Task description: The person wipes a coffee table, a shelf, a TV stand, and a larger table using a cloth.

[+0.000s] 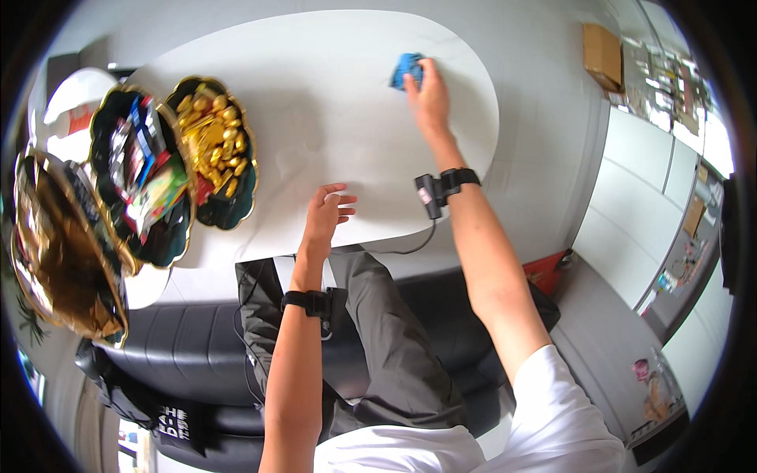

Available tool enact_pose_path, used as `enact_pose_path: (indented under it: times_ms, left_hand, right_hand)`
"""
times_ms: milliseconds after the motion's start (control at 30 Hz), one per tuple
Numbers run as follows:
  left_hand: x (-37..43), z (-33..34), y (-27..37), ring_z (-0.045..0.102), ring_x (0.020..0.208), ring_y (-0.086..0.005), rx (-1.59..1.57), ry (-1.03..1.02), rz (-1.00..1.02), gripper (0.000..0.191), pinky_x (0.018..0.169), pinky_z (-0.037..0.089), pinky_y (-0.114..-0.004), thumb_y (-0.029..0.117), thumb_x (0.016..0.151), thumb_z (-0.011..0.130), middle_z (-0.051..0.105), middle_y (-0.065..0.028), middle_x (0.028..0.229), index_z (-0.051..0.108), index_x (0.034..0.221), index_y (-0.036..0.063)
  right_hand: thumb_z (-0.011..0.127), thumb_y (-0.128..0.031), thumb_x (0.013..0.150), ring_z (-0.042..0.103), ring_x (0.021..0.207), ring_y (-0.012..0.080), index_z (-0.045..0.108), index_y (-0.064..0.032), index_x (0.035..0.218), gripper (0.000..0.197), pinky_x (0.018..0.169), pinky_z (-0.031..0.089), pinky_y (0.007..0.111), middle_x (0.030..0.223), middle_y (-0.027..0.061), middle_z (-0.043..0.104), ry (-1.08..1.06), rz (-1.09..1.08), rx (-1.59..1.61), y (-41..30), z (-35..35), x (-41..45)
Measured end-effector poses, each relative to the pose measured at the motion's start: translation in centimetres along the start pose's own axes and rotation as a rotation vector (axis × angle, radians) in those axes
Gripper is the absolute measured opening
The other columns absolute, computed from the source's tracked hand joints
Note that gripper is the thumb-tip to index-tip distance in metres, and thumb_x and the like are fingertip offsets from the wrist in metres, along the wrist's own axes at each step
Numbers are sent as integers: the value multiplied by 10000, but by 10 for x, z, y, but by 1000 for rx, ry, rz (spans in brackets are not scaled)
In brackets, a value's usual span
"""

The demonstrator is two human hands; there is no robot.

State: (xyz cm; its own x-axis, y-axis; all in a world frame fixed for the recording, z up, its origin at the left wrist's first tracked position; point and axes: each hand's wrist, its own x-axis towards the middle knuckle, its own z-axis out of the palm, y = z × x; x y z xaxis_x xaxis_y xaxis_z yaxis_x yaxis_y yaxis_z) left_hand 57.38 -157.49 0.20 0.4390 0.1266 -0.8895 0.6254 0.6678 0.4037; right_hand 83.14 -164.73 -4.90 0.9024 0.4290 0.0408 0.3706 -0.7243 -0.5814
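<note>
A white oval table [366, 130] lies before me. Near its far right end, my right hand [430, 97] presses a crumpled blue cloth [407, 70] against the top. My left hand [331, 213] is at the near edge, fingers spread, with nothing in it; whether it touches the table I cannot tell. A black strap with a small cabled device sits on each of my forearms. To the left stand scalloped dark green dishes with gold rims: one [239, 207] with gold-wrapped sweets [216, 133], another [168, 248] with mixed wrapped snacks [157, 192].
Another gold-rimmed dish [121, 313] with brown wrapping [71, 254] is at the far left. A black sofa [177, 334] stands along the near side. A cable [408, 251] hangs by the table edge. A cardboard box [602, 56] and white cabinets [630, 171] are at right.
</note>
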Motion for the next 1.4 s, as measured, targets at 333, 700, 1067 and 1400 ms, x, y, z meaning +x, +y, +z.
enact_pose_path:
  times_ms: [333, 700, 1067, 1400]
  left_hand:
    - [-15, -37, 10, 595, 935, -203, -258, -164, 209, 445, 849, 431, -300, 379, 965, 367, 587, -111, 1127, 454, 1245, 46]
    - [-20, -76, -6, 595, 880, -289, 677, -39, 294, 278, 761, 477, -360, 267, 915, 506, 621, -162, 997, 500, 1092, 52]
    - [-10, -114, -76, 581, 726, -190, 1907, 149, 320, 390, 592, 472, -320, 352, 914, 449, 584, -84, 847, 544, 1130, 42]
    - [-74, -125, -70, 508, 459, -153, 634, 138, -346, 462, 443, 391, -295, 384, 894, 404, 556, -51, 527, 641, 733, 22]
  right_hand:
    - [616, -71, 768, 556, 892, 371, 497, -70, 1039, 296, 738, 478, 454, 929, 168, 561, -304, -261, 66, -153, 70, -80]
    - [611, -86, 796, 568, 940, 351, 507, -67, 1095, 318, 786, 464, 431, 1024, 173, 587, -191, -58, -12, -3, -31, -48]
    - [574, -172, 836, 565, 937, 386, 452, -20, 1058, 296, 784, 454, 463, 970, 210, 594, 273, 496, -196, 60, -43, 18]
    - [574, -97, 835, 577, 867, 400, 500, -44, 1084, 265, 762, 481, 457, 964, 207, 592, -24, -108, 164, -118, 80, 52]
